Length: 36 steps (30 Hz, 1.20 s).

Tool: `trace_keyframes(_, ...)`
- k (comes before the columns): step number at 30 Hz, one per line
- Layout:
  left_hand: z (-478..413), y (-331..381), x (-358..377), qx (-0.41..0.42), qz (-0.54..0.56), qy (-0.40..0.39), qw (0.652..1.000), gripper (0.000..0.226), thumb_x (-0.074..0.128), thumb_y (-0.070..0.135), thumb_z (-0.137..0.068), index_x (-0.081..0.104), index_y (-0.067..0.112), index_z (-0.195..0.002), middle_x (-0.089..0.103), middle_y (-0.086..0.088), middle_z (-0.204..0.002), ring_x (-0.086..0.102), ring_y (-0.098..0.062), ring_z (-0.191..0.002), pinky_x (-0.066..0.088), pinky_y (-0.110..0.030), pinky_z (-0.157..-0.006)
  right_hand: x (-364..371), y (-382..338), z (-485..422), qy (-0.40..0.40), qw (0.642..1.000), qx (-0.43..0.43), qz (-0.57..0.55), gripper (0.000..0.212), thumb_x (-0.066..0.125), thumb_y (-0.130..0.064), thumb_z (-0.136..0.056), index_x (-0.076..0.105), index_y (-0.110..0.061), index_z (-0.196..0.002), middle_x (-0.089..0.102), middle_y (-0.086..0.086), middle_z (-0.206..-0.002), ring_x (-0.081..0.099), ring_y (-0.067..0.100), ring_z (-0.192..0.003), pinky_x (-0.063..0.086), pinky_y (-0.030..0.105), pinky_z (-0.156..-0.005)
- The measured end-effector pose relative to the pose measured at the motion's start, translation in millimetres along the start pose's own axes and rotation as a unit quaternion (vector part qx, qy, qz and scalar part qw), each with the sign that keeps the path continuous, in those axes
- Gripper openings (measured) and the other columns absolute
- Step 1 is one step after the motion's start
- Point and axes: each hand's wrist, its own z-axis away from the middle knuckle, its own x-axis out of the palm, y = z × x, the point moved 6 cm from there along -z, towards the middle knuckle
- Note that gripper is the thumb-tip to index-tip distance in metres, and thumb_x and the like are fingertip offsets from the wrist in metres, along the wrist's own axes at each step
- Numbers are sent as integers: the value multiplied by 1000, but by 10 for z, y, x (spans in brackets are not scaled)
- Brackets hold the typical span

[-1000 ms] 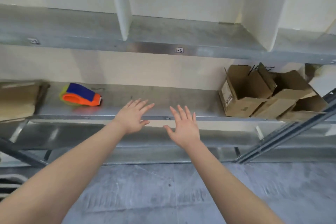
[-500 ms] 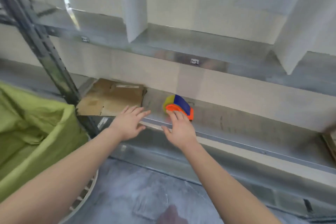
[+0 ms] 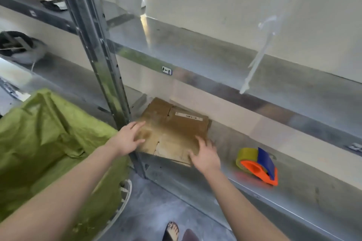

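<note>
A stack of flattened brown cardboard boxes [image 3: 172,129] lies on the lower metal shelf [image 3: 293,193], against the upright post. My left hand [image 3: 128,139] rests on the stack's left front corner with fingers stretched out. My right hand [image 3: 205,154] touches the right front corner, fingers spread over the edge. A tape dispenser [image 3: 258,164], orange and blue with a yellowish roll, sits on the same shelf to the right of my right hand.
A slotted steel post [image 3: 98,49] rises between my arms' reach and a green bag-lined bin [image 3: 49,143] at the left. The upper shelf [image 3: 215,60] holds white dividers. A helmet [image 3: 21,47] lies far left. A sandalled foot [image 3: 171,231] stands on the grey floor.
The view swung left along the shelf. Both hands moved from the shelf's front edge onto the flattened cardboard; the tape dispenser now lies to the right of my right hand.
</note>
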Motion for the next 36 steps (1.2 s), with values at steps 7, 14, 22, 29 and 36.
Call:
trace_keyframes(7, -591, -268, 119, -68, 60, -71, 993, 75, 59, 44, -91, 15, 37, -151, 22, -7, -158, 32, -28, -141, 29, -41, -114, 148, 227, -334, -9, 994, 82, -71, 81, 67, -52, -84, 26, -30, -151, 34, 12, -153, 34, 32, -139, 31, 39, -112)
trace_keyframes(14, -851, -420, 226, -77, 33, -92, 992, 71, 64, 42, -88, 29, 26, -148, 33, -14, -145, 44, -32, -129, 37, -38, -109, 268, 315, -370, 24, 970, 156, -184, 80, 79, -28, -79, 37, -23, -147, 49, 3, -145, 51, 27, -128, 42, 31, -101)
trace_keyframes(22, -881, -350, 96, -28, 172, -75, 982, 75, 77, 23, -78, 39, 31, -143, 49, -10, -140, 48, -27, -126, 37, -35, -109, 246, 237, -220, 110, 951, 196, -212, 71, 78, -15, -78, 47, -19, -142, 57, 5, -138, 54, 26, -126, 40, 29, -102)
trace_keyframes(29, -904, -1, -227, 44, 146, 12, 988, 70, 74, 16, -82, 42, 31, -143, 54, -8, -134, 50, -27, -124, 36, -31, -106, -50, 282, -51, 174, 933, 170, -266, 76, 83, -16, -73, 47, -24, -140, 56, 4, -136, 54, 24, -124, 43, 31, -103)
trace_keyframes(36, -731, 270, -369, 45, 154, 66, 985, 66, 76, 21, -81, 46, 33, -139, 57, -5, -132, 53, -26, -119, 43, -38, -104, -299, 390, 93, 192, 939, 125, -257, 76, 82, -16, -74, 46, -24, -141, 56, 6, -134, 54, 25, -120, 44, 30, -98)
